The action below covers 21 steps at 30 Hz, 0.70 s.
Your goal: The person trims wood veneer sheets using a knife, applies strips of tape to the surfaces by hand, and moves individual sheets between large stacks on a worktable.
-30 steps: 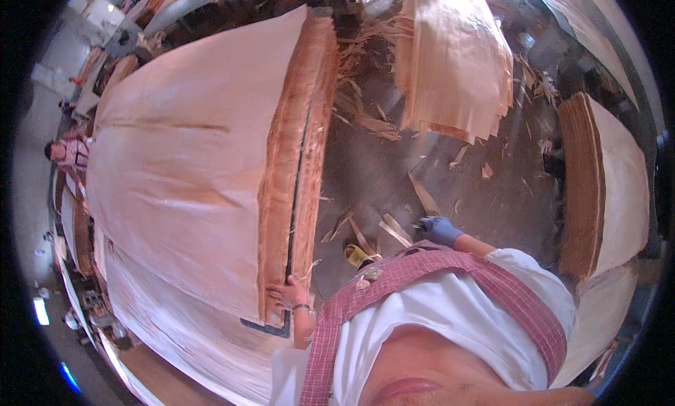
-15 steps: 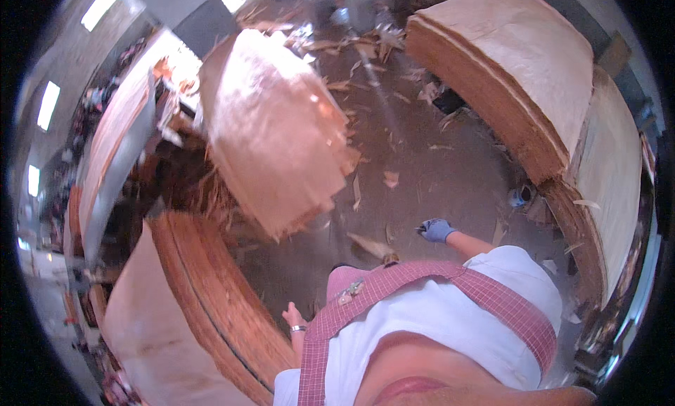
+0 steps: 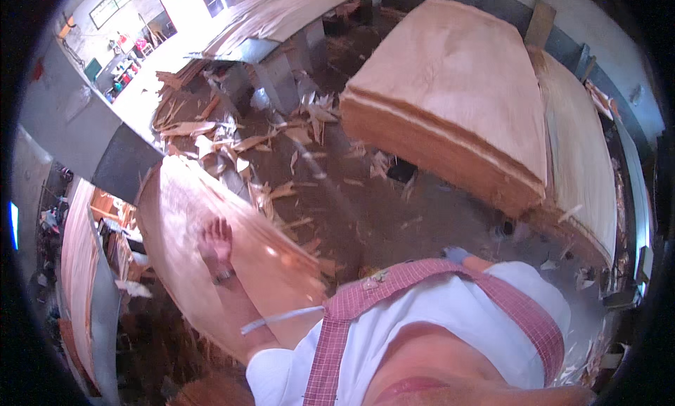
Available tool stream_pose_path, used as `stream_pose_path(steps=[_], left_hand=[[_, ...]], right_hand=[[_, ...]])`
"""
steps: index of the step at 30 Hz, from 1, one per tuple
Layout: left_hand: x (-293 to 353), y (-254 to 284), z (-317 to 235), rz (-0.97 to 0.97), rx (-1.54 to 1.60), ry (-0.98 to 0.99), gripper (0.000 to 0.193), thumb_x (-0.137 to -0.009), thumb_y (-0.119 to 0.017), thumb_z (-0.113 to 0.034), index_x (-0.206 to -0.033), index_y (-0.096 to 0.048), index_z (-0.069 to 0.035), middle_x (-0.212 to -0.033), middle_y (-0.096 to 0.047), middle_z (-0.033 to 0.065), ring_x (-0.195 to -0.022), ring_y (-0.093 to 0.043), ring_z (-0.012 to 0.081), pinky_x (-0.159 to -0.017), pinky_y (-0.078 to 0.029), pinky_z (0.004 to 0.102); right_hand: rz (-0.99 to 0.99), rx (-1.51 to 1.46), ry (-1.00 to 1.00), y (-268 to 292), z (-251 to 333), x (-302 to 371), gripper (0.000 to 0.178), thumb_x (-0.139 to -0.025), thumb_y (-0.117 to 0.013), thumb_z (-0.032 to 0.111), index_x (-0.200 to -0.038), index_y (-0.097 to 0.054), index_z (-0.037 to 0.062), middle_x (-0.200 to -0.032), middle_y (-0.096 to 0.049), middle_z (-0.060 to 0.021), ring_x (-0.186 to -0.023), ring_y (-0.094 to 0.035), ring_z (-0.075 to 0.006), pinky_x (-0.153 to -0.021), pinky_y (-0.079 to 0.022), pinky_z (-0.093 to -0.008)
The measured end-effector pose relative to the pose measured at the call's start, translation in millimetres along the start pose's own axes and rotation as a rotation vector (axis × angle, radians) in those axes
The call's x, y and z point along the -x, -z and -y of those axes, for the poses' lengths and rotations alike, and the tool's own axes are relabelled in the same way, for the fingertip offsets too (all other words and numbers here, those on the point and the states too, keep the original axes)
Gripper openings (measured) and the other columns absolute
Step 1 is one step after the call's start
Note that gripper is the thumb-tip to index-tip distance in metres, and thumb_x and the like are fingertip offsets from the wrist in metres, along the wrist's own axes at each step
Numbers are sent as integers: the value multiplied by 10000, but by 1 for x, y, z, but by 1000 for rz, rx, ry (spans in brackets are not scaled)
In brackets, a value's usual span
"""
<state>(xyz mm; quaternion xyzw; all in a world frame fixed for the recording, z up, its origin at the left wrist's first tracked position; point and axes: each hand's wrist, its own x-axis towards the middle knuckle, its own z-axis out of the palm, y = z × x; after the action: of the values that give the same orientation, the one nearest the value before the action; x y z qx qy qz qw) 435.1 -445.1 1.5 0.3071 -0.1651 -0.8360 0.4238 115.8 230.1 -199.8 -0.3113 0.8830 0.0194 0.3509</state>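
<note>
My left hand (image 3: 216,243) is bare, with a band at the wrist. Its fingers are spread above a stack of thin wood veneer sheets (image 3: 264,255) at left; whether the palm touches the top sheet I cannot tell. That stack has ragged, layered edges. By my right side is my right hand (image 3: 458,254) in a blue-grey glove, low and partly covered by my clothing, its fingers blurred. Nearest to it lies the brown floor (image 3: 415,223).
A thick veneer stack (image 3: 450,75) stands at far right, with another stack (image 3: 580,146) beside it. Torn veneer scraps (image 3: 271,195) litter the floor. Long sheets (image 3: 295,16) lie at the back. Further left are a grey pillar (image 3: 77,118) and more stacked sheets (image 3: 79,265).
My left hand has risen from beside my body to over the left veneer stack. The view has swung left, and the right hand is more hidden.
</note>
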Motion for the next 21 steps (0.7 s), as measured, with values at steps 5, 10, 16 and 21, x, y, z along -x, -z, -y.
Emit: stream_pose_path(steps=[5, 10, 16, 21], left_hand=[[-117, -236, 1, 336, -120, 59, 367, -961, -509, -297, -1211, -549, -32, -1235, -597, 160, -1115, -589, 314, -947, -496, 446], [-255, -321, 38, 565, -187, 168, 385, -972, -496, -294, -1252, -540, -34, -1224, -604, 138, -1083, -602, 301, -906, -515, 441], [-437, -308, 99, 543, -293, 366, 410, -999, -451, -386, -1237, -555, -69, -1176, -634, 119, -1060, -623, 291, -888, -526, 434], [-544, -311, 95, 150, -320, 460, 405, -992, -462, -374, -1251, -553, -76, -1232, -601, 112, -1125, -587, 293, -957, -486, 457]], right_hand=[[58, -102, -338, 42, -83, -12, 506, -859, -490, 358, -1243, -594, 44, -1224, -603, -249, -1132, -597, -372, -974, -467, -455], [108, -198, -359, 86, -29, -139, 517, -876, -481, 376, -1263, -572, 47, -1220, -601, -257, -1133, -594, -379, -976, -465, -459], [-98, -228, 0, 209, 90, -382, 529, -895, -469, 397, -1288, -546, 50, -1216, -599, -266, -1134, -591, -388, -978, -462, -463], [-375, -116, 240, 458, 248, -572, 329, -897, -518, 325, -1091, -573, 66, -1052, -649, -214, -1004, -615, -401, -871, -490, -499]])
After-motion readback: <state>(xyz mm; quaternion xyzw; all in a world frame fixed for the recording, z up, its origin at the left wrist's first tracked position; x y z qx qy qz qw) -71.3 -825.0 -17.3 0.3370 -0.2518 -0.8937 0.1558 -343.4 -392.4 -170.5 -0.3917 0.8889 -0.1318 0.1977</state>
